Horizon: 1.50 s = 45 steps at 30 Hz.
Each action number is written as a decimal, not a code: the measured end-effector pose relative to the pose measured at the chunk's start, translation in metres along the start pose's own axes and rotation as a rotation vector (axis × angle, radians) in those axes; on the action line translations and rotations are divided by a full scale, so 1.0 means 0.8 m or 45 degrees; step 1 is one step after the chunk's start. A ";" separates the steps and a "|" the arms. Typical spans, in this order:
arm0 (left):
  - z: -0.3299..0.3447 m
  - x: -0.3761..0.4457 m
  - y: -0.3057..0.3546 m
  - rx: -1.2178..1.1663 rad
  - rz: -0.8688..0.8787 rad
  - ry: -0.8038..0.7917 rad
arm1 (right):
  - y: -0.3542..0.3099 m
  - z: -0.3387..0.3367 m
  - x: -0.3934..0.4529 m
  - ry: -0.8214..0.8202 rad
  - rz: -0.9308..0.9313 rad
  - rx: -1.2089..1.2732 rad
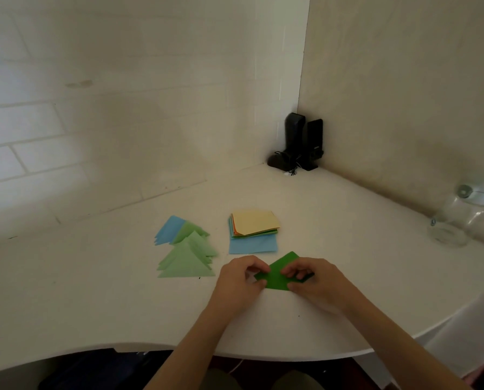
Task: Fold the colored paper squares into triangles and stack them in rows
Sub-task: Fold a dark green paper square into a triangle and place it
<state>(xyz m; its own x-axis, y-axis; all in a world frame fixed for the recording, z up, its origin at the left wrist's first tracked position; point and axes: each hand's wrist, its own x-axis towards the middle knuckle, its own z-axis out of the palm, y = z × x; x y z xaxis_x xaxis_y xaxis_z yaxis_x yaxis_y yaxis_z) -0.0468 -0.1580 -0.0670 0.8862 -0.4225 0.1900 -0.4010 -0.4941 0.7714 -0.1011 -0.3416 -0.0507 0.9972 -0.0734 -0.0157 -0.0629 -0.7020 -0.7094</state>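
Note:
A dark green paper [278, 273] lies partly folded on the white table [94, 291] in front of me. My left hand [242, 280] pinches its left corner, and my right hand [312, 280] pinches its right side with curled fingers. To the left lies a row of folded triangles: light green ones [187, 263] in front and light blue ones [169, 230] behind, overlapping. Behind the green paper sits a stack of unfolded coloured squares [254, 225] with a pale yellow sheet on top, and a blue square [253, 244] sticks out beneath it.
Black devices [298, 144] stand in the wall corner at the back. A clear glass jar [457, 220] lies at the right by the wall. The table's curved front edge [235, 353] runs just below my forearms.

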 end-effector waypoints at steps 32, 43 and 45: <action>0.010 -0.029 0.005 0.408 0.446 0.166 | 0.021 0.003 -0.039 0.174 -0.446 -0.391; 0.023 -0.021 0.012 0.246 0.242 0.207 | 0.022 0.035 -0.031 0.548 -0.275 -0.299; 0.026 -0.018 0.013 0.261 0.222 0.205 | 0.022 0.036 -0.029 0.557 -0.246 -0.316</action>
<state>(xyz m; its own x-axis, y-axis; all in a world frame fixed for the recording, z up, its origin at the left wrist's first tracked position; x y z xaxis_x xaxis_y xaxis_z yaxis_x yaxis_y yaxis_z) -0.0685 -0.1724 -0.0744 0.8187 -0.3966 0.4153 -0.5742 -0.5747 0.5831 -0.1238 -0.3317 -0.0833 0.8847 -0.1771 0.4312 0.0597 -0.8744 -0.4816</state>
